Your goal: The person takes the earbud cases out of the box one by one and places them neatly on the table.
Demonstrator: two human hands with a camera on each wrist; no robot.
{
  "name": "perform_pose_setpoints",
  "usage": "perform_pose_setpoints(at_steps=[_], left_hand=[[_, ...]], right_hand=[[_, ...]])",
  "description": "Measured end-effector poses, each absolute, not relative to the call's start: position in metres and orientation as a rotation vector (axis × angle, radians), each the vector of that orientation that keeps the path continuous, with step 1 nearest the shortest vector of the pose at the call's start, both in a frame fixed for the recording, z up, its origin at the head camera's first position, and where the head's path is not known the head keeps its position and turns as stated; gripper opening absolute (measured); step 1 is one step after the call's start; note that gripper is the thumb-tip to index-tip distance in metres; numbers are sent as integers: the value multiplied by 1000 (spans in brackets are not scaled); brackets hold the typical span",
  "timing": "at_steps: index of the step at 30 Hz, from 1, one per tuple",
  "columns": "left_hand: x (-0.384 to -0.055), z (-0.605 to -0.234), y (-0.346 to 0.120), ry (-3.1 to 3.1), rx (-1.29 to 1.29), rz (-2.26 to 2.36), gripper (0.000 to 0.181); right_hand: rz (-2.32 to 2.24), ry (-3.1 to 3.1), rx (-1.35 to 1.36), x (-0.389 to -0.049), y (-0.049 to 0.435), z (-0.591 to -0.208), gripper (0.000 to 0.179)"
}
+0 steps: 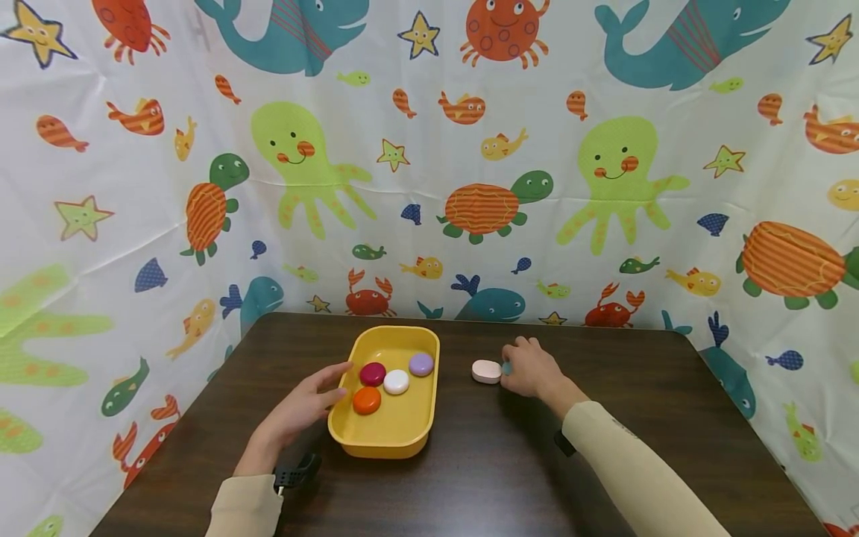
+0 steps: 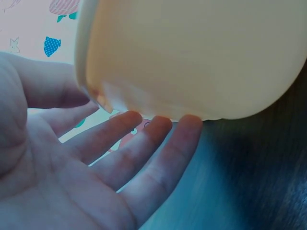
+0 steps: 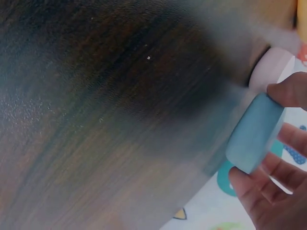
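From the head camera I have the yellow tray (image 1: 403,421) standing on the dark table (image 1: 483,470), with the crimson disc (image 1: 372,374), white disc (image 1: 396,382), orange disc (image 1: 366,400) and lavender disc (image 1: 420,364) lying close together on its floor; its raised walls, I judge, suit such smooth pieces, keeping them from sliding away. The person's left hand (image 1: 305,406) is at the tray's left side, which I take as steadying it. Right of the tray, the right hand (image 1: 537,373) has hold of the blue block (image 1: 506,368), just beside the pale pink oblong piece (image 1: 486,371); whether those two touch I can't tell.

On my left wrist feed the fingers reach out, well apart, tips at the tray's outer side, thumb by the rim. I read that as a light brace rather than a grip.

My right wrist feed shows thumb and finger clamped on opposite ends of the blue block, which seems a sensible pinch for something this small. I can't tell whether it's lifted.
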State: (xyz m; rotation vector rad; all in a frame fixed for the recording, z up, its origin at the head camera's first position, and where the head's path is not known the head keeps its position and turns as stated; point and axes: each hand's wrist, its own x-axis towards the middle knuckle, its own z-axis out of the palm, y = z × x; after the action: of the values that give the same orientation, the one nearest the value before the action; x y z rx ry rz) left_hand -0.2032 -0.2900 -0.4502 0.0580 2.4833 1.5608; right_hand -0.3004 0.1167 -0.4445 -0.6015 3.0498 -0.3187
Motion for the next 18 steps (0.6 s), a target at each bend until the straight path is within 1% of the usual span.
perform_pose_setpoints(at_steps=[11, 18], left_hand=[[-202, -449, -290, 2479, 52, 1571, 59], [-200, -447, -289, 2478, 47, 1578, 59]], right_hand=[[-334, 3036, -575, -302, 116, -451, 23], [-337, 3038, -569, -304, 115, -454, 26]])
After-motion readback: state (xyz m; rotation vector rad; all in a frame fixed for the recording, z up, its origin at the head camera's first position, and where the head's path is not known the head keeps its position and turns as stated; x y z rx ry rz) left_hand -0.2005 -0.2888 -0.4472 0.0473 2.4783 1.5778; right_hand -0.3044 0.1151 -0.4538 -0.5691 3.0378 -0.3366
